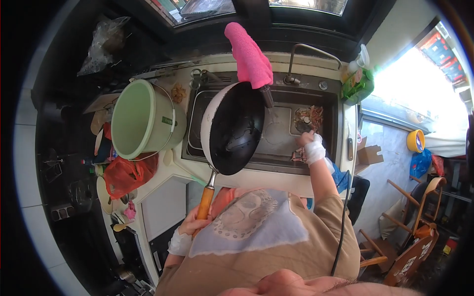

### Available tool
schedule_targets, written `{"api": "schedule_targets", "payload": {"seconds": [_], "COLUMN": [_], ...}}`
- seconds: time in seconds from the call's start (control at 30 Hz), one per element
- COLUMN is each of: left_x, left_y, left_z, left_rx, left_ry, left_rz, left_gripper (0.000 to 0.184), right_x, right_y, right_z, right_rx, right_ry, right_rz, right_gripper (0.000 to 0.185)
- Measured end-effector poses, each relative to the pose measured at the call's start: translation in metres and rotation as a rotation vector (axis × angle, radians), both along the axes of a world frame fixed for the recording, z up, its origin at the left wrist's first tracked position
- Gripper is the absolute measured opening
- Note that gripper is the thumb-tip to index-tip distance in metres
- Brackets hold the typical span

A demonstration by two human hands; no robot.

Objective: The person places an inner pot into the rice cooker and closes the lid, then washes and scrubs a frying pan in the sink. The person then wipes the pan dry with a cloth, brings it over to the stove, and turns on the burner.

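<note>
My left hand [190, 223] is wrapped round the wooden handle [205, 201] of a wok. The wok [239, 130] is tilted over the left part of the sink, its black inside facing right and its pale outside facing left. Down in the right part of the sink [281, 130], my right hand [306, 139] has its fingers closed by the drain. A small dark thing shows at the fingertips, too unclear to name. Brownish food scraps [314, 114] lie around the drain, with more beside the hand. Both wrists have white coverings.
A pale green bucket [132, 118] stands left of the sink, a red plastic bag [129, 176] below it. A pink cloth [249, 56] hangs behind the wok, near a curved tap [316, 47]. A green bottle [358, 86] and a knife [350, 148] are at the right edge.
</note>
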State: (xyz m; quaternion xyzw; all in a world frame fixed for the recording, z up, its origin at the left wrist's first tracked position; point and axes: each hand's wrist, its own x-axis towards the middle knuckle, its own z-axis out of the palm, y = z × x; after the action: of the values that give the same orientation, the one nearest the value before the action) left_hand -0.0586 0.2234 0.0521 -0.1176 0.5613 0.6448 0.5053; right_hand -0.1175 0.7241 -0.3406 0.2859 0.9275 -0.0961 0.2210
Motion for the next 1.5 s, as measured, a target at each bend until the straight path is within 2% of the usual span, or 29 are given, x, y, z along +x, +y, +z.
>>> {"api": "schedule_targets", "payload": {"seconds": [0.07,0.1,0.37,0.53,0.7,0.77,0.8,0.87,0.9,0.97,1.0,1.07,1.1,1.17,1.27,1.3,1.4,1.43,1.5], "left_x": [0.003,0.005,0.015,0.026,0.03,0.03,0.032,0.031,0.029,0.037,0.037,0.035,0.036,0.045,0.05,0.053,0.059,0.06,0.061], "left_y": [-0.001,0.001,0.004,-0.005,-0.014,-0.02,-0.022,-0.024,-0.024,-0.028,-0.03,-0.033,-0.036,-0.043,-0.053,-0.059,-0.077,-0.082,-0.091], "left_z": [-0.002,0.0,0.022,0.018,0.016,0.015,0.013,0.01,0.01,0.013,0.015,0.015,0.013,0.008,-0.001,-0.004,-0.014,-0.016,-0.016], "left_rx": [0.022,-0.005,-0.092,-0.009,-0.002,0.011,0.028,0.06,0.067,0.073,0.044,0.025,0.029,0.043,0.024,0.035,0.089,0.125,0.169], "left_ry": [-0.024,0.038,0.185,0.059,0.107,0.128,0.091,0.055,0.106,0.142,0.166,0.207,0.22,0.228,0.327,0.311,0.308,0.314,0.246], "left_rz": [-0.016,-0.015,-0.077,0.043,0.034,0.036,0.063,0.084,0.061,0.05,0.021,-0.002,-0.02,-0.037,-0.042,-0.053,-0.06,-0.046,-0.029], "left_gripper": [0.05,0.05,0.047,0.047,0.042,0.041,0.04,0.04,0.041,0.041,0.042,0.043,0.044,0.045,0.046,0.048,0.049,0.049,0.048], "right_x": [-0.009,-0.008,-0.004,0.002,0.015,0.036,0.044,0.052,0.049,0.051,0.057,0.059,0.059,0.066,0.07,0.07,0.089,0.091,0.102], "right_y": [0.008,0.009,0.015,0.017,0.01,-0.014,-0.015,-0.01,-0.004,-0.004,-0.007,-0.023,-0.021,-0.007,-0.033,-0.033,-0.04,-0.054,-0.047], "right_z": [0.005,0.007,0.012,0.014,0.042,0.067,0.068,0.06,0.057,0.065,0.069,0.107,0.089,0.03,0.111,0.111,0.107,0.138,0.121], "right_rx": [-0.096,-0.086,-0.086,-0.103,-0.096,0.219,0.226,0.056,0.065,-0.165,-0.157,0.054,0.061,0.1,0.071,0.059,0.132,0.172,0.155], "right_ry": [-0.223,-0.213,-0.105,-0.053,-0.014,0.258,0.246,-0.035,-0.031,-0.008,-0.007,0.231,0.235,0.099,0.074,-0.09,0.041,0.046,0.03], "right_rz": [0.226,0.234,0.132,0.111,0.006,-0.033,-0.034,-0.179,-0.178,-0.168,-0.164,-0.088,-0.08,0.215,0.215,0.326,0.386,0.313,0.297], "right_gripper": [0.044,0.044,0.05,0.053,0.056,0.03,0.03,0.048,0.048,0.044,0.044,0.041,0.041,0.035,0.031,0.03,0.031,0.033,0.033]}}
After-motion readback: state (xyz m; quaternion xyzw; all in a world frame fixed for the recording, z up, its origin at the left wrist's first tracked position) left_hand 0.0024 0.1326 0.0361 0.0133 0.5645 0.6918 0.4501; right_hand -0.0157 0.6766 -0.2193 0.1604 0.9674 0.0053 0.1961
